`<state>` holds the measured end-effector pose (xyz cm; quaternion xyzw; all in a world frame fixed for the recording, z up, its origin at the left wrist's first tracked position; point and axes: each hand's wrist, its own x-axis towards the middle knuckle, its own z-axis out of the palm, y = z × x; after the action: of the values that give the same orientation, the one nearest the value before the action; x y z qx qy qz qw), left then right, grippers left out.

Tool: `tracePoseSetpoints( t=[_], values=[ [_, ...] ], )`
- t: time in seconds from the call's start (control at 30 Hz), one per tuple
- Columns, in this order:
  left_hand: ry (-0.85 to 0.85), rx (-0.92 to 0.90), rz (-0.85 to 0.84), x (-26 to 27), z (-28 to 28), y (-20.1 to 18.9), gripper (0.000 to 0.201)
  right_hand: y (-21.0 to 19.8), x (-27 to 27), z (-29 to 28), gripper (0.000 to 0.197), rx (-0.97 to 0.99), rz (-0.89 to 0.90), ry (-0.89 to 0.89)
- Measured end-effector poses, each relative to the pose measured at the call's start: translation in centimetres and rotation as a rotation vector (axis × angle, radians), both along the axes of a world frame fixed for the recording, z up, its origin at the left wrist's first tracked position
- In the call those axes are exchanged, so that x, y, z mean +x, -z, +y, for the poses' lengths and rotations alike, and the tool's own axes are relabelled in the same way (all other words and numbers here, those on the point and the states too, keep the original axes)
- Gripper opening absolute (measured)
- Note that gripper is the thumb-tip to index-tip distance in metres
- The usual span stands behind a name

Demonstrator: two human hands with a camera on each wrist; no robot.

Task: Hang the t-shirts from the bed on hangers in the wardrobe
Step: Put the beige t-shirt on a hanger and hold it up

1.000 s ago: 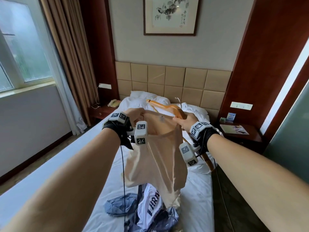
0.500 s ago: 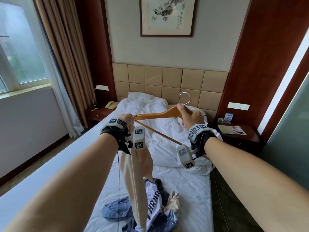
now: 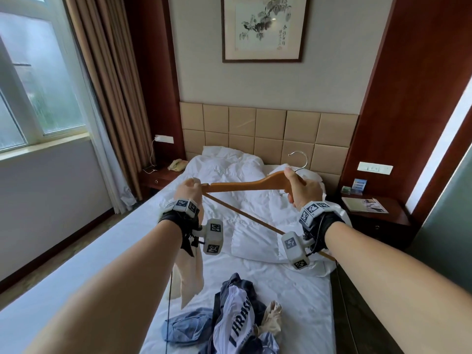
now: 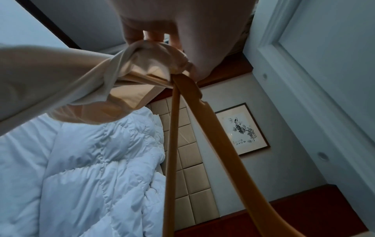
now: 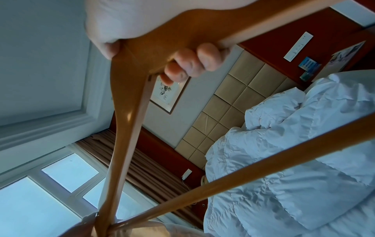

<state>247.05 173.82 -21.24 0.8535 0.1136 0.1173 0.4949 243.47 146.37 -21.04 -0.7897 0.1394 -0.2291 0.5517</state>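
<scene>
A wooden hanger (image 3: 245, 185) with a metal hook (image 3: 300, 159) is held level over the bed. My right hand (image 3: 300, 186) grips its middle just under the hook, fingers (image 5: 192, 64) curled round the wood. My left hand (image 3: 190, 187) grips a bunched cream t-shirt (image 3: 190, 272) at the hanger's left tip (image 4: 176, 77); the cloth (image 4: 142, 59) wraps that end and the rest hangs below my wrist. More t-shirts (image 3: 237, 325) lie in a heap on the bed near me: white with dark lettering, blue, cream.
White bed (image 3: 102, 254) with crumpled duvet (image 3: 255, 226) and pillows ahead, padded headboard (image 3: 268, 131) behind. Bedside tables stand left with a phone (image 3: 177, 164) and right with a booklet (image 3: 365, 204). Window and curtains (image 3: 107, 85) are left; a dark panel (image 3: 444, 226) is right.
The cream shirt, spread between both hands a second ago, has slipped off the hanger to its left tip and now hangs bunched from my left hand. The hanger is bare and level.
</scene>
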Motion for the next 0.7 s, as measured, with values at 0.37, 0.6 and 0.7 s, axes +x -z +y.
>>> tracePoseSetpoints(
  t=[0.37,0.6,0.7],
  values=[
    [-0.22,0.042,-0.134,0.3,1.2,0.5,0.029,-0.4,0.4,1.0,0.074,-0.061,-0.02,0.026],
    [-0.116,0.051,-0.078,-0.4,0.4,-0.7,0.029,-0.2,-0.1,2.0,0.075,-0.108,-0.044,-0.033],
    [0.077,0.098,-0.028,-0.5,-0.4,-0.7,0.025,-0.4,-0.5,2.4,0.071,-0.142,-0.052,-0.075]
  ],
)
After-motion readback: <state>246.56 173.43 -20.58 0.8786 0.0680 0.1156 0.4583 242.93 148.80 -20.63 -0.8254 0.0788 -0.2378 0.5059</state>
